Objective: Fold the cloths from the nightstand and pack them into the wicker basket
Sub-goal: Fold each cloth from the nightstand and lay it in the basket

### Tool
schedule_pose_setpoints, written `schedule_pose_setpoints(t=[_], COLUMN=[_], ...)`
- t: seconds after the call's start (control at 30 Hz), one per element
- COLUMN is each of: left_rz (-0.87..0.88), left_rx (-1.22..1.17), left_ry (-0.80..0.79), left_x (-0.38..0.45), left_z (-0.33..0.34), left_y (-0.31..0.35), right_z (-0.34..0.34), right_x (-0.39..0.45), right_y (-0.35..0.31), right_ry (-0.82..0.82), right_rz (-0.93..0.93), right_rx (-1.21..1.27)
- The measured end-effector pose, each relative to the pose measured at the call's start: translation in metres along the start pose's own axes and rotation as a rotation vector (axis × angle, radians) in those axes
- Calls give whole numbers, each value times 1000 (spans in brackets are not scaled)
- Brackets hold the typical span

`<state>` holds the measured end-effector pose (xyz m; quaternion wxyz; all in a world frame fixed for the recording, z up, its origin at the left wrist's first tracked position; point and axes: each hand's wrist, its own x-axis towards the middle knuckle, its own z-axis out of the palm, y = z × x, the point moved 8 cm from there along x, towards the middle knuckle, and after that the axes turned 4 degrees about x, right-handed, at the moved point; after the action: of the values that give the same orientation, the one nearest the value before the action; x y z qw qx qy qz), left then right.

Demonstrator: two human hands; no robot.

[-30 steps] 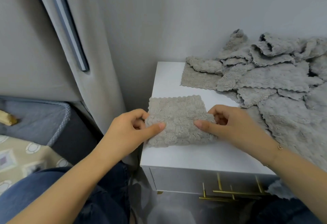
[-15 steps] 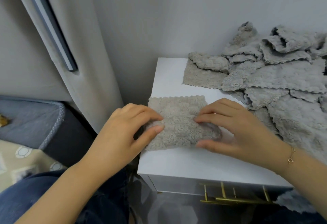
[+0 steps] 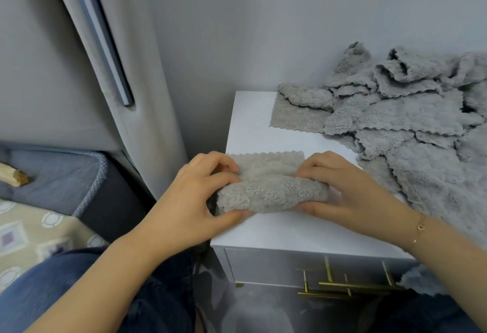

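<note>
A small beige fluffy cloth [image 3: 271,190] lies on the white nightstand [image 3: 290,230] near its front left corner. Its near edge is rolled up and over toward the wall. My left hand [image 3: 195,198] grips the roll's left end, thumb underneath and fingers curled on top. My right hand [image 3: 342,190] grips the right end the same way. A heap of several grey and beige cloths [image 3: 411,122] covers the right and back of the nightstand top. No wicker basket is in view.
The nightstand has a drawer with gold handles [image 3: 350,285] in front. A grey curtain [image 3: 123,69] hangs to its left against the wall. A bed with a blue mattress edge [image 3: 79,174] and patterned sheet [image 3: 31,230] lies at the left. My jeans-clad knee [image 3: 66,293] is below.
The cloth lay flat a second ago with both hands pinching its sides. Both hands have since lifted its near edge and rolled it away from me, toward the wall.
</note>
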<state>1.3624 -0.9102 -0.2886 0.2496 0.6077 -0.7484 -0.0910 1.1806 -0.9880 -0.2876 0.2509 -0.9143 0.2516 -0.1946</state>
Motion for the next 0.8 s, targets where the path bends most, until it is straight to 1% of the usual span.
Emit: schedule_pose_setpoints(t=[0.07, 0.17, 0.23, 0.3, 0.37, 0.47, 0.53, 0.63, 0.8], left_rz=[-31, -188, -319, -426, -506, -586, -647, -735, -753], left_rx=[-108, -341, -462, -510, -522, -468, -433, -454, -529], left_ry=[-30, -89, -65, -32, -3, 56, 76, 14, -112], left_x=[-3, -8, -9, -6, -3, 2, 3, 1, -5], left_z=[1, 6, 5, 5, 7, 8, 7, 9, 14], left_y=[3, -1, -8, -18, -26, -35, -40, -43, -38], right_z=[-2, -5, -8, -8, -7, -7, -7, -6, -5], right_x=[-2, -5, -3, 3, 9, 21, 28, 32, 30], right_y=[2, 10, 12, 10, 14, 18, 22, 32, 34], right_ry=[-14, 32, 54, 78, 118, 194, 214, 219, 206], right_rz=[76, 216, 245, 260, 300, 324, 334, 369, 364], right_rx=[117, 278, 340, 373, 329, 137, 57, 44, 58])
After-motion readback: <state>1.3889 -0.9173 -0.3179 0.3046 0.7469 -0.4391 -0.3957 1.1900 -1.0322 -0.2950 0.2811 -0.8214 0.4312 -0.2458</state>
